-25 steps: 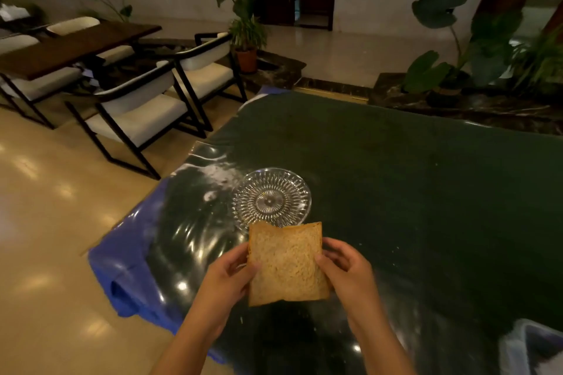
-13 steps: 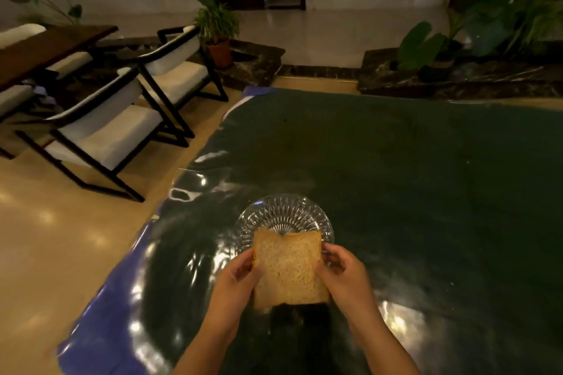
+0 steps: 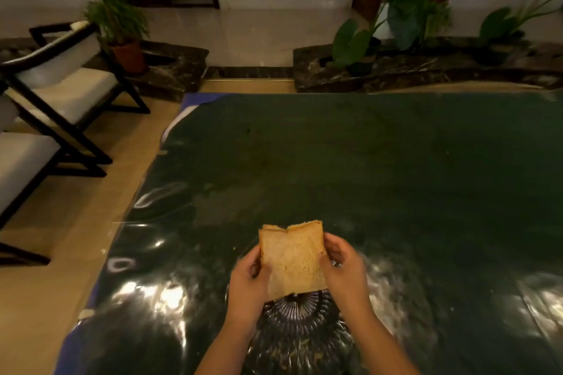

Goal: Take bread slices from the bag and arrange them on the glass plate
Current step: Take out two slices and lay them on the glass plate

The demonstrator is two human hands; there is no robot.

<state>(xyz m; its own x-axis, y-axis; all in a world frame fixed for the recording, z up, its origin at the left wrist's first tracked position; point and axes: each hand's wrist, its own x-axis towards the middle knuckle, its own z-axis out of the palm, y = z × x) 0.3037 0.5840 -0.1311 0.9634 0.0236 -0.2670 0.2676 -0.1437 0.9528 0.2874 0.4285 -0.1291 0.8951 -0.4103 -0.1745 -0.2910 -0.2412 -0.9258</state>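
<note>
Bread [image 3: 292, 262] hangs above the glass plate [image 3: 300, 326], pinched at both side edges. Left hand [image 3: 248, 286] has its fingers closed on the left edge, right hand [image 3: 344, 271] on the right edge. The plate sits on the dark glossy surface [image 3: 380, 176], partly hidden under the slice and wrists.

Glass plate [image 3: 300, 332] mostly covered by bread slice [image 3: 292, 260] & both wrists; far rim hidden. Forearms cut off at bottom edge. Chairs [image 3: 58, 76] cropped at left edge. Whole frame softened by motion blur.
</note>
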